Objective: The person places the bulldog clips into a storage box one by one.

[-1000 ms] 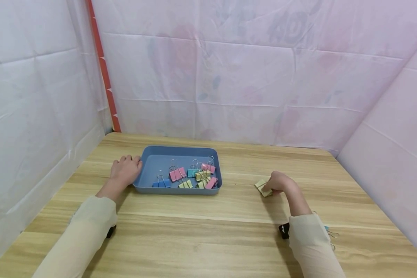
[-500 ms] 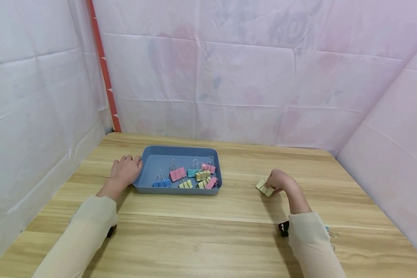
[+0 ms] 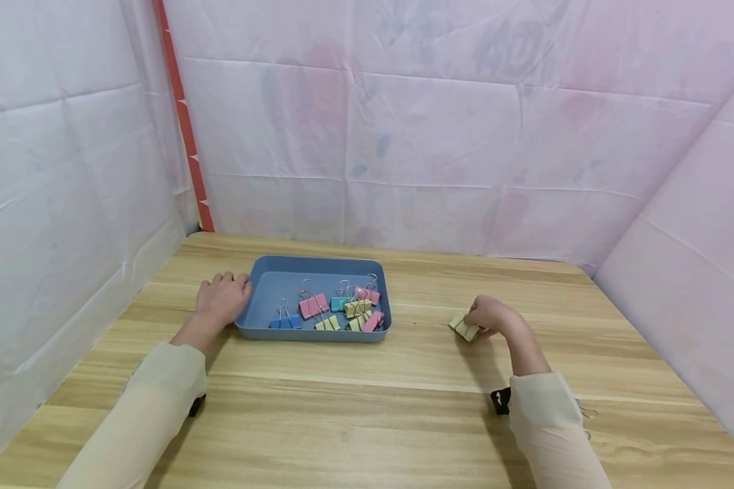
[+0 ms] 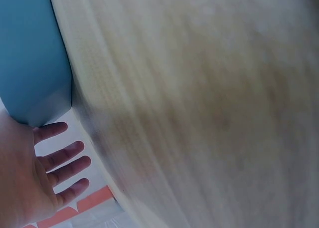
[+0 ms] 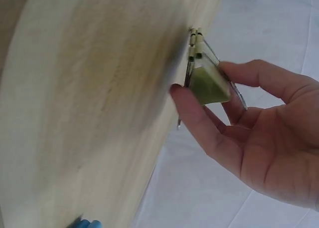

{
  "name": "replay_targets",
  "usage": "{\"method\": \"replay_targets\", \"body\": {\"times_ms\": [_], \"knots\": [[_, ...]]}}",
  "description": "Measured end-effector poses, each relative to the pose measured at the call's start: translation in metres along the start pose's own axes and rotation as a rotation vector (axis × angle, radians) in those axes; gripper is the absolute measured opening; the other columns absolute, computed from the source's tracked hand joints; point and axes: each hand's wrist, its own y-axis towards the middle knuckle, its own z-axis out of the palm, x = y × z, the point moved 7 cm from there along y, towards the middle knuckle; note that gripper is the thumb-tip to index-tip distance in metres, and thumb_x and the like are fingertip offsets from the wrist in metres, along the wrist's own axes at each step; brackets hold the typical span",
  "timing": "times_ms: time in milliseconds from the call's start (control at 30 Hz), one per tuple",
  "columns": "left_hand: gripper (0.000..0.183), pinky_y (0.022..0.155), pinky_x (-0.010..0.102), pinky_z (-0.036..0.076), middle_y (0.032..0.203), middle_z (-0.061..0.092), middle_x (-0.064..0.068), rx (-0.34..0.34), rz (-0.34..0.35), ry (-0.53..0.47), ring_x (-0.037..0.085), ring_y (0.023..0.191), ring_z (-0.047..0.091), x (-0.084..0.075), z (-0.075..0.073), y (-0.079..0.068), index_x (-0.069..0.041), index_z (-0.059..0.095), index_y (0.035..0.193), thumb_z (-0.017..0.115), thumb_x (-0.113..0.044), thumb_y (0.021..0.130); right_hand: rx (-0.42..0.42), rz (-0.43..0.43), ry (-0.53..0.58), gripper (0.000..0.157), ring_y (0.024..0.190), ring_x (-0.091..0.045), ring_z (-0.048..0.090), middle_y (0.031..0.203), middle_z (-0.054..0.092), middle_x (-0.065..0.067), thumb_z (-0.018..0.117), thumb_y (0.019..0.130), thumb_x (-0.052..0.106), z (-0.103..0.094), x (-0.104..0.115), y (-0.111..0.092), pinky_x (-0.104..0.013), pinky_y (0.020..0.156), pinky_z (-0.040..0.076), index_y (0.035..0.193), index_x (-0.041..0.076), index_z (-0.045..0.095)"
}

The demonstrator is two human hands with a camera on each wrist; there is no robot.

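Note:
My left hand [image 3: 222,300] rests against the left side of a blue rectangular tray [image 3: 318,335]. Its fingers look spread and fairly straight in the left wrist view, beside the tray's outer wall [image 4: 32,58]. On the right of the table, my right hand [image 3: 491,316] pinches a pale yellow binder clip [image 3: 463,328] between thumb and fingers. The right wrist view shows the clip [image 5: 209,84] end-on, its wire handles along both sides. Inside the tray lie several binder clips, among them a blue one [image 3: 285,322], a pink one [image 3: 312,306] and a yellow one [image 3: 327,324].
Under the right forearm sits a black object [image 3: 500,401], partly hidden by the sleeve, with a teal clip [image 3: 578,403] on its other side. White cloth walls [image 3: 404,136] border the wooden table [image 3: 342,414] at the back and sides.
The yellow clip has shifted and turned slightly in my right hand, which has drawn back a little up and left. My left hand and the tray have stayed in place.

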Motion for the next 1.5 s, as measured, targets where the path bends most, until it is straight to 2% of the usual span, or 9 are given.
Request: {"method": "replay_targets", "body": {"times_ms": [133,267,367,500,633,867,1500], "knots": [[0.044,0.078,0.054,0.025,0.111,0.039,0.024,-0.003,0.003,-0.003,0.038,0.100,0.034,0.000,-0.001,0.000,-0.002,0.038,0.120,0.025,-0.030,0.088,-0.026,-0.033,-0.044,0.022,0.048,-0.013,0.043,0.060,0.041,-0.003,0.044,0.070,0.001,-0.003,0.001,0.001,-0.034,0.058,0.045,0.052,0.010,0.034],[0.044,0.078,0.054,0.025,0.111,0.039,0.024,-0.002,0.005,-0.003,0.038,0.100,0.034,0.001,0.000,0.000,-0.002,0.038,0.120,0.025,-0.030,0.088,-0.079,-0.059,-0.095,0.020,0.043,-0.010,0.041,0.048,0.040,0.000,0.045,0.068,0.002,-0.007,0.003,0.001,-0.032,0.053,0.044,0.050,0.008,0.041],[0.044,0.078,0.054,0.025,0.111,0.039,0.024,0.001,0.007,-0.002,0.038,0.100,0.034,0.001,-0.001,0.000,-0.002,0.038,0.120,0.025,-0.030,0.088,-0.113,-0.069,-0.117,0.014,0.042,-0.011,0.043,0.047,0.041,0.000,0.046,0.068,0.004,-0.010,0.004,0.001,-0.032,0.053,0.043,0.054,0.005,0.047],[0.044,0.078,0.054,0.025,0.112,0.039,0.024,0.008,0.006,-0.005,0.038,0.101,0.033,0.001,0.000,0.000,-0.002,0.038,0.121,0.025,-0.030,0.088,-0.157,-0.074,-0.117,0.010,0.052,-0.016,0.050,0.060,0.050,-0.004,0.048,0.070,0.006,-0.013,0.007,0.001,-0.033,0.056,0.044,0.066,-0.001,0.054],[0.044,0.078,0.054,0.025,0.112,0.038,0.024,0.012,0.006,-0.004,0.038,0.101,0.032,0.001,0.001,-0.001,-0.002,0.037,0.121,0.025,-0.030,0.089,-0.211,-0.100,-0.113,0.015,0.060,-0.019,0.052,0.072,0.053,-0.008,0.048,0.070,0.008,-0.016,0.012,-0.001,-0.030,0.054,0.044,0.076,-0.004,0.054],[0.043,0.078,0.054,0.025,0.111,0.040,0.023,-0.005,0.010,0.004,0.037,0.101,0.033,0.000,-0.001,-0.002,-0.002,0.039,0.120,0.026,-0.029,0.089,-0.296,-0.128,-0.094,0.014,0.058,-0.015,0.050,0.071,0.053,-0.007,0.050,0.072,0.011,-0.020,0.022,-0.003,-0.027,0.053,0.041,0.076,-0.002,0.053],[0.043,0.076,0.053,0.026,0.109,0.041,0.023,-0.035,0.019,0.002,0.037,0.099,0.035,0.000,-0.001,-0.002,-0.003,0.040,0.119,0.026,-0.029,0.088,-0.444,-0.194,-0.028,0.013,0.062,-0.018,0.047,0.072,0.052,-0.008,0.053,0.074,0.013,-0.017,0.048,-0.006,-0.028,0.052,0.037,0.076,0.000,0.053]]}}
